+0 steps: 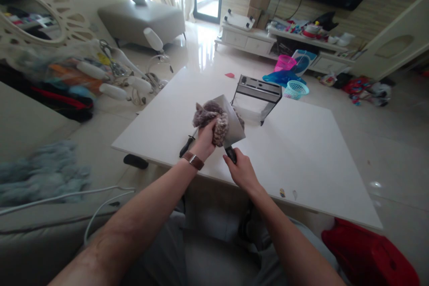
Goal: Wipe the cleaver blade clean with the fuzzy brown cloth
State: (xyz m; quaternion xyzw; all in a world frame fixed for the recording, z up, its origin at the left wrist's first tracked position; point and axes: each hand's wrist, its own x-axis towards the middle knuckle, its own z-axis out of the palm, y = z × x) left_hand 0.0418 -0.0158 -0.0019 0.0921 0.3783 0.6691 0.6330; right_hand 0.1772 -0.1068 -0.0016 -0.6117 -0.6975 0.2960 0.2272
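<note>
Over the white table (284, 152), my right hand (243, 170) is closed around the black handle of a cleaver (235, 127), whose broad metal blade tilts up and to the left. My left hand (206, 140) grips a bunched, fuzzy grey-brown cloth (211, 116) pressed against the blade. Some of the cloth shows past the far edge of the blade. Just left of my left wrist, a black-handled tool (187, 146) lies on the table; its other end is hidden behind the hand and cloth. Behind the cleaver stands a knife block (259, 87) with a dark slotted top and clear sides.
A turquoise basket (295, 90) and a blue plastic bag (276, 77) are beyond the table's far edge. A small red piece (229, 75) lies near that edge. A lamp with white shades (114, 91) stands left of the table. Something red (368, 250) sits at the lower right.
</note>
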